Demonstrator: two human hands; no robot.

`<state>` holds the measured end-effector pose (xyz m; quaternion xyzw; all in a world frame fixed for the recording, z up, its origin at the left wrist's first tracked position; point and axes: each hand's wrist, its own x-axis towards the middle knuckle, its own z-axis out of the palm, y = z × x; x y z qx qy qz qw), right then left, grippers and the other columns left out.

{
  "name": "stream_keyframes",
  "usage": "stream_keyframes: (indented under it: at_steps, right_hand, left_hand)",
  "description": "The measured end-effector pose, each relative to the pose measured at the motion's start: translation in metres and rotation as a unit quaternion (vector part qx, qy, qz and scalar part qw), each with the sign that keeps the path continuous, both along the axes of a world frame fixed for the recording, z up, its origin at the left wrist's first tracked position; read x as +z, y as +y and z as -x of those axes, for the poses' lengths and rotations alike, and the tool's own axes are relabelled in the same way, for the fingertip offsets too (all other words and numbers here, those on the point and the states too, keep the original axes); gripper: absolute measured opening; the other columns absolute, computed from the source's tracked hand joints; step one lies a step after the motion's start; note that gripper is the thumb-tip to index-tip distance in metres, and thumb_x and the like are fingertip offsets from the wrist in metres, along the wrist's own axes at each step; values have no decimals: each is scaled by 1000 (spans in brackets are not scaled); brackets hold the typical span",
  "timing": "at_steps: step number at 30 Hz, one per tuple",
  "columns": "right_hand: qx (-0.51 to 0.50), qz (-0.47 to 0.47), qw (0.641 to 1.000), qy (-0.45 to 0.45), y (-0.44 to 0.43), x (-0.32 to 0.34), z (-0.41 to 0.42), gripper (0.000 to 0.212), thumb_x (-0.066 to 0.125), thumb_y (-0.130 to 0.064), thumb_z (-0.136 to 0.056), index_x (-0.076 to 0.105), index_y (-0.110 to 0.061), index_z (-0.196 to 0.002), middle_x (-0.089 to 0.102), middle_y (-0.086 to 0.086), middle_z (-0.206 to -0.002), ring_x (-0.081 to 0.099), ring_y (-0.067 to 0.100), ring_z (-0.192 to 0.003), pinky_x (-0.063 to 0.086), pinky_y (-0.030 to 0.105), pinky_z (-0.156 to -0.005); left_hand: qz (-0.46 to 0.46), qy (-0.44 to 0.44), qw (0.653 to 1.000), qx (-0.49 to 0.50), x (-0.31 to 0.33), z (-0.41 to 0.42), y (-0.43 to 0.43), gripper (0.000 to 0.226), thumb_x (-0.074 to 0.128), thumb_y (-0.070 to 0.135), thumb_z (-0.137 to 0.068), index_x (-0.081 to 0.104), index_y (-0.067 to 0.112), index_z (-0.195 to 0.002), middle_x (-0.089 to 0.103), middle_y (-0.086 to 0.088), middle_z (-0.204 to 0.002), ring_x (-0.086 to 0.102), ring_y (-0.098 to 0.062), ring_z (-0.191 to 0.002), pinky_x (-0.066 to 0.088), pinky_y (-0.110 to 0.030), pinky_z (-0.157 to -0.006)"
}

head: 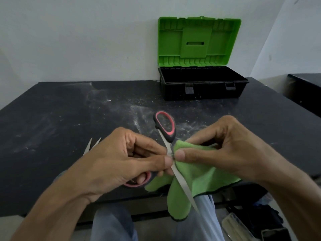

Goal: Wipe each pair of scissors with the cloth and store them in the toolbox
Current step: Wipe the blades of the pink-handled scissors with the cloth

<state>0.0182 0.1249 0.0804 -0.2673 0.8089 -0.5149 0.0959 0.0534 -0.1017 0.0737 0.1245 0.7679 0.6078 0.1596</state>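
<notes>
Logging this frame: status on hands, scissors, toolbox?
Left hand grips opened scissors. Right hand pinches cloth at the pivot. Toolbox open at back, nothing in the way. Second pair lies at left.

The light is dim and even, with soft shadows only. Straight lines bend near the frame edges from the wide lens. The lower corners look slightly blurred.
</notes>
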Motion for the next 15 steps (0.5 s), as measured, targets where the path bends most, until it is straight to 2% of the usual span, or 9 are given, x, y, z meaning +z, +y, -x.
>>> stream_keyframes:
  at_steps: [1, 2, 4, 6, 9, 12, 14, 15]
  right_hand:
    - [-5, -3, 1000, 1, 2, 1, 1, 15, 83, -35, -80, 89, -23, -88, 83, 3, -79, 77, 23, -68, 58, 43, -59]
    - [-13, -9, 1000, 1, 5, 2, 3, 14, 83, -36, -80, 89, -24, -86, 83, 6, -77, 73, 32, -63, 53, 44, -56]
    - [-26, -23, 999, -5, 11, 2, 5, 14, 83, -39, -79, 88, -26, -83, 81, 9, -74, 67, 48, -64, 48, 47, -53]
    - [-31, -23, 999, -13, 14, 2, 5, 15, 82, -40, -79, 88, -26, -83, 81, 7, -74, 67, 50, -67, 48, 47, -55]
    - [-25, -12, 1000, -11, 9, -2, 3, 15, 83, -39, -79, 88, -27, -85, 83, 5, -78, 72, 47, -75, 55, 55, -59]
    - [8, -5, 1000, -16, 2, -4, 0, 18, 83, -39, -81, 88, -26, -93, 84, -1, -83, 79, 37, -78, 60, 54, -66]
    - [2, -8, 1000, -12, 1, -6, 0, 19, 82, -40, -81, 88, -25, -92, 84, -4, -82, 81, 26, -76, 64, 48, -68]
    - [-2, -10, 1000, -11, 3, -6, 0, 18, 81, -40, -82, 88, -25, -90, 82, -7, -77, 79, 17, -69, 64, 38, -62]
  left_hand:
    - [-4, -1, 1000, 1, 0, 0, -1, 17, 78, 23, -71, 81, 10, -83, 77, -13, -78, 54, -25, -64, 45, -15, -46]
    - [-8, -3, 1000, 3, 0, -1, -3, 18, 78, 23, -71, 81, 10, -83, 77, -13, -79, 54, -25, -64, 44, -15, -45]
    - [-16, -8, 1000, 6, 1, -2, -7, 17, 77, 21, -72, 81, 9, -82, 77, -14, -80, 54, -27, -66, 44, -14, -44]
    - [-20, -12, 1000, 6, 0, -2, -9, 16, 76, 20, -72, 81, 8, -81, 77, -14, -79, 53, -30, -68, 43, -13, -43]
    - [-14, -11, 1000, 8, -1, -1, -6, 18, 77, 22, -71, 81, 8, -81, 77, -13, -77, 53, -27, -62, 43, -14, -44]
    - [-11, -20, 1000, -3, 0, -1, 0, 16, 78, 17, -72, 80, 5, -82, 76, -13, -73, 55, -9, -51, 44, -14, -44]
    - [-7, -19, 1000, 4, 0, -1, -2, 17, 78, 18, -71, 81, 6, -82, 76, -12, -73, 54, -8, -49, 43, -13, -44]
    - [-7, -17, 1000, 10, 0, -1, -5, 18, 77, 20, -71, 81, 6, -82, 76, -12, -74, 53, -9, -50, 43, -13, -44]
